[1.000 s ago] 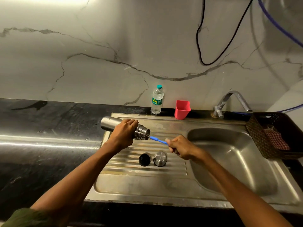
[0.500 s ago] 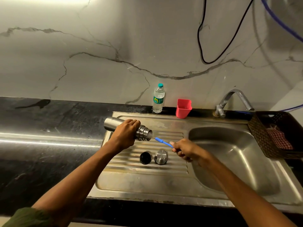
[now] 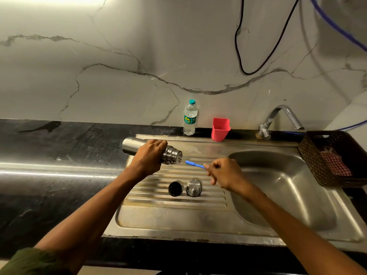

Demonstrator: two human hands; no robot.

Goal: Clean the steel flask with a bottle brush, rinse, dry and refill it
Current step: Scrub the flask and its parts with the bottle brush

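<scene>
My left hand [image 3: 149, 155] grips the steel flask [image 3: 129, 145] around its upper body and holds it level above the drainboard, its threaded mouth pointing right. My right hand [image 3: 224, 173] pinches the blue handle of the bottle brush [image 3: 194, 164]. A thin wire runs from the handle into the flask mouth, and the bristle end is hidden inside. The flask's black inner stopper [image 3: 175, 188] and steel cap [image 3: 194, 187] lie side by side on the drainboard below.
A steel sink [image 3: 278, 195] with a tap [image 3: 278, 118] lies to the right. A water bottle [image 3: 190, 118] and a red cup [image 3: 220, 129] stand by the wall. At far right, a dark basket [image 3: 317, 155] holds a checked cloth [image 3: 335, 163].
My right hand has drawn the brush handle out to the right, away from the flask mouth, so more of the blue handle and the wire show. The flask stays in my left hand.
</scene>
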